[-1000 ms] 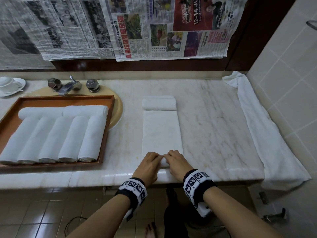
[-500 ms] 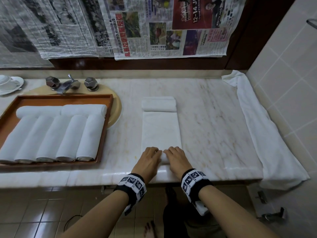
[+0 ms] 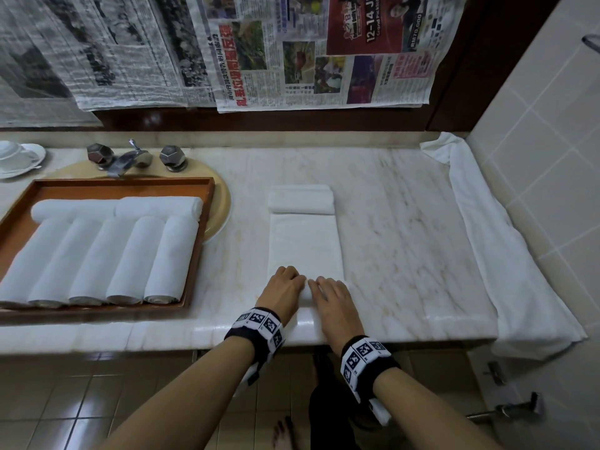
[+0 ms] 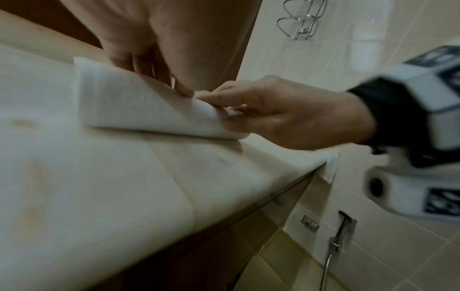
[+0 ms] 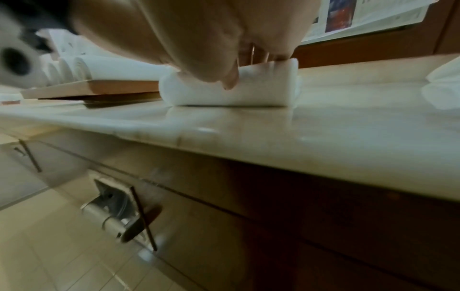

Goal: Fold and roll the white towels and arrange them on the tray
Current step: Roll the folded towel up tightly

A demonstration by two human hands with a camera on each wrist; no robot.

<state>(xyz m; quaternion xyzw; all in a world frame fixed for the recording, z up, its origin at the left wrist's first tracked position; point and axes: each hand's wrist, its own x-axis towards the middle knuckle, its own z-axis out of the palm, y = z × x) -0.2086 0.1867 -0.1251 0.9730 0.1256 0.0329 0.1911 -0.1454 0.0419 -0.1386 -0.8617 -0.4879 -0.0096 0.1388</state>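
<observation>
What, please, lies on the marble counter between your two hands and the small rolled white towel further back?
The head view shows only the flat, unrolled stretch of the folded white towel between both hands and the small roll.

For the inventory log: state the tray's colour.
The tray is orange-brown wood, seen best in the head view.

I see bare forearms, no sleeves | black wristbands [image 3: 256, 329] with white blocks of black square markers | white camera housing [image 4: 408, 194] under right wrist | dark trousers [image 3: 328, 414] | bare foot [image 3: 283, 435]
</observation>
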